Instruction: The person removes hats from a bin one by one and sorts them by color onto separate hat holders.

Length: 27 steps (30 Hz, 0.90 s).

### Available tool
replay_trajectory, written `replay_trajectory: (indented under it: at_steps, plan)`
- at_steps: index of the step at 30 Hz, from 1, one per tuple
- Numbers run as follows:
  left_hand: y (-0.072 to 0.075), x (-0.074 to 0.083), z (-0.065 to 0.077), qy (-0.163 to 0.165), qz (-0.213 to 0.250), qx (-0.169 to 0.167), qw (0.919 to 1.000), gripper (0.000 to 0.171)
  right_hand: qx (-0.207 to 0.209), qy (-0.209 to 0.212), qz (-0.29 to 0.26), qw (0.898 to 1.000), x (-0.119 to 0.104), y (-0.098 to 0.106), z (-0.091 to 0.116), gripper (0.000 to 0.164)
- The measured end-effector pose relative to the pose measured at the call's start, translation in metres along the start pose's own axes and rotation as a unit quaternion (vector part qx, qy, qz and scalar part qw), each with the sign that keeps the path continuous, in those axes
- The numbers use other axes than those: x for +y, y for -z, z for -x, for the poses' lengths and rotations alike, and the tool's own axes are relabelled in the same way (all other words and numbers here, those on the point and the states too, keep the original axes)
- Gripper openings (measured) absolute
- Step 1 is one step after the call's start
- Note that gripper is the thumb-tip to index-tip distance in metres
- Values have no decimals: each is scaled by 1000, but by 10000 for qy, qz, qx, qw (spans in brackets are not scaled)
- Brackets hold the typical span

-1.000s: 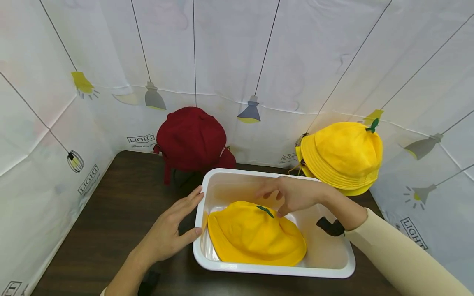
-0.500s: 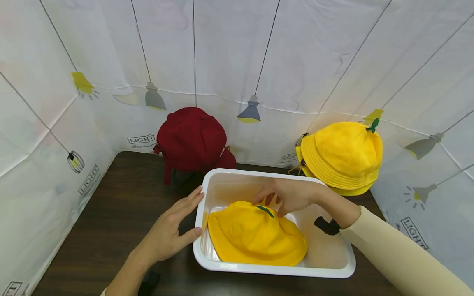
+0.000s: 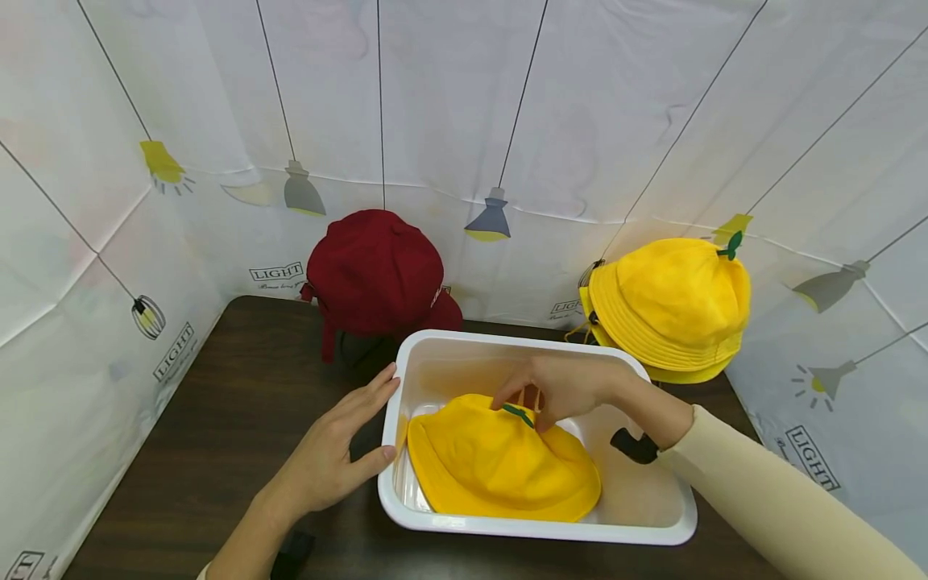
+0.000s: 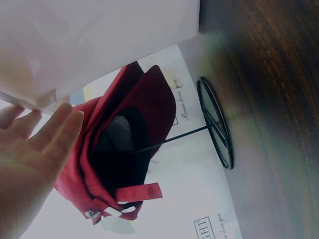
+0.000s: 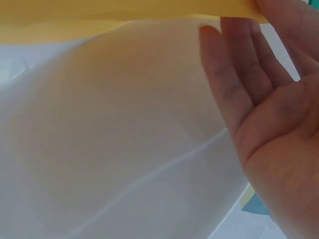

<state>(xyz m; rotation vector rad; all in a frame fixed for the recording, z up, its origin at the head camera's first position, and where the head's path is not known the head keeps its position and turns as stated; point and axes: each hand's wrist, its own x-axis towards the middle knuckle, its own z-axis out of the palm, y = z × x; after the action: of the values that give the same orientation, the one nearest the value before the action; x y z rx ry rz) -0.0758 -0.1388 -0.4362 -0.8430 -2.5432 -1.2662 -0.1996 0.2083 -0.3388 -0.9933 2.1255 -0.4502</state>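
Observation:
A yellow bucket hat with a green sprout on its crown lies inside a white plastic bin. Over the hat, my right hand reaches down, thumb and fingertips on the crown either side of the sprout. In the right wrist view, the fingers of that hand are fairly straight and meet the yellow cloth; no firm hold shows. My left hand rests its spread fingertips and thumb against the bin's left rim. The left wrist view also shows this hand touching the bin, fingers extended.
Behind the bin at left, a dark red cap sits on a black wire stand. At the back right is another yellow bucket hat with a sprout. A dark wooden table lies beneath, enclosed by lamp-printed sheets.
My right hand has moved down and slightly left onto the crown of the hat in the bin, its fingers drawing closer around the sprout. The left hand has stayed put.

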Motion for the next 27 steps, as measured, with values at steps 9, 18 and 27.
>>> replay_trajectory:
  at_steps: [9,18,27]
  plan:
    - [-1,-1,1,25,-1,20,10000,73,203,33,63,9998,-1,-5,-2,45]
    - [0,-1,1,3,3,16,10000,74,415,265,209,9986,-7,-4,1,38]
    - [1,1,0,68,9,-14,10000,74,585,286,65,9979,-13,0,11,35]
